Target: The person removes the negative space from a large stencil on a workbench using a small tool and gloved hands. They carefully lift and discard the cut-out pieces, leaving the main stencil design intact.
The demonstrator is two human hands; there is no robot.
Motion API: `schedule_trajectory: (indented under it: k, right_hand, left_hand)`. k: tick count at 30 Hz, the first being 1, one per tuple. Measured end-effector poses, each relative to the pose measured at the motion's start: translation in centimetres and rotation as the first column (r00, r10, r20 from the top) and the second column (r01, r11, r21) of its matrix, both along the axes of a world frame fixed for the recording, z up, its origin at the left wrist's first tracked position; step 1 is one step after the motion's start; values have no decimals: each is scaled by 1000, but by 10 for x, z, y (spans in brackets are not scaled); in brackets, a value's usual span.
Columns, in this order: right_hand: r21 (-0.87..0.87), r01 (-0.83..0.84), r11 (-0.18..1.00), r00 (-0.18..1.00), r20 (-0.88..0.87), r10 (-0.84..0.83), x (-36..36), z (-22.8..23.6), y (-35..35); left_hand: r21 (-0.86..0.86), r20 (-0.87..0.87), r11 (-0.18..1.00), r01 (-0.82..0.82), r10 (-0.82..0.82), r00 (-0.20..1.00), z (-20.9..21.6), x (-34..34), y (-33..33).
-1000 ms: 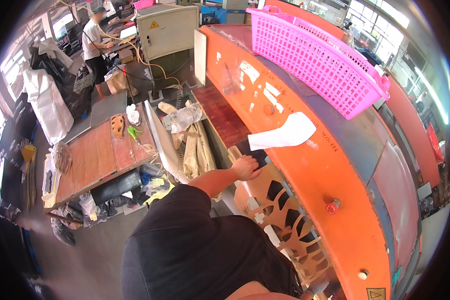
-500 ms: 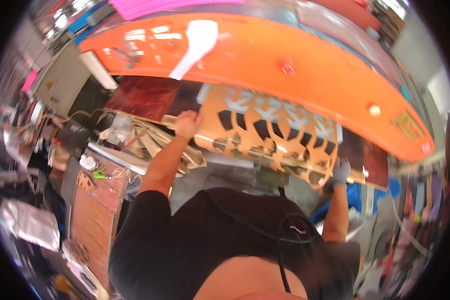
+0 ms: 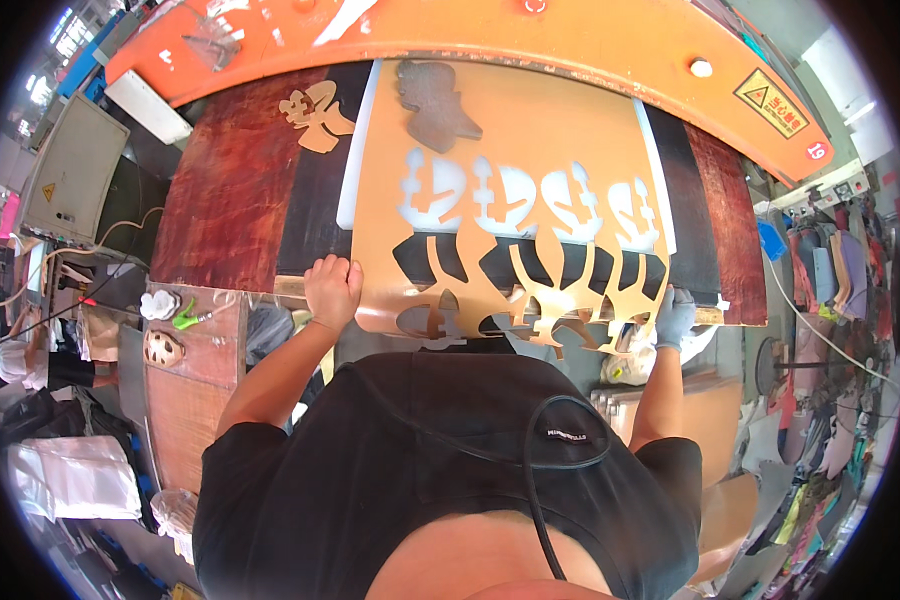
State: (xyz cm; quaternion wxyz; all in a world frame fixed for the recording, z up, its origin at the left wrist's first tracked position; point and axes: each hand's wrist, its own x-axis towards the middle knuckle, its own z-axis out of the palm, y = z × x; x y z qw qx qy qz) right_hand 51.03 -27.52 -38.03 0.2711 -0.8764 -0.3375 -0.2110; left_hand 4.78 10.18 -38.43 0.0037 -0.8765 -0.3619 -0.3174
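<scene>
A tan-orange sheet (image 3: 530, 110) with rows of cut-out openings lies over the table, its perforated front part hanging past the near edge. White shows through the farther openings and black through the nearer ones. At the sheet's left edge, my bare left hand (image 3: 332, 290) is closed over the table's front edge; what lies inside it is hidden. My right hand (image 3: 675, 318), in a grey glove, is closed at the sheet's right front edge. A dark grey shaped piece (image 3: 435, 105) rests flat on the sheet's far left. Tan cut pieces (image 3: 316, 115) lie left of the sheet.
An orange machine beam (image 3: 450, 35) spans the far side, above the dark red table top (image 3: 235, 190). A grey cabinet (image 3: 75, 165) stands to the left. On a wooden side stand (image 3: 195, 400) are a green-handled tool (image 3: 186, 315) and a tan perforated piece (image 3: 163, 348).
The beam now appears farther back, exposing more table, the grey shaped piece and the loose tan pieces. My view has shifted too. Both hands stay at the sheet's sides.
</scene>
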Motion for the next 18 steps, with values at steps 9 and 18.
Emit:
schedule_trajectory:
  k: [9, 18]
  right_hand:
    - [96, 148, 984, 962, -246, -121, 32, 64, 71]
    - [-169, -597, 784, 794, -266, 547, -119, 89, 407]
  left_hand:
    - [-303, -157, 952, 35, -86, 984, 20, 2, 17]
    - [-201, 239, 925, 322, -273, 932, 62, 91, 120]
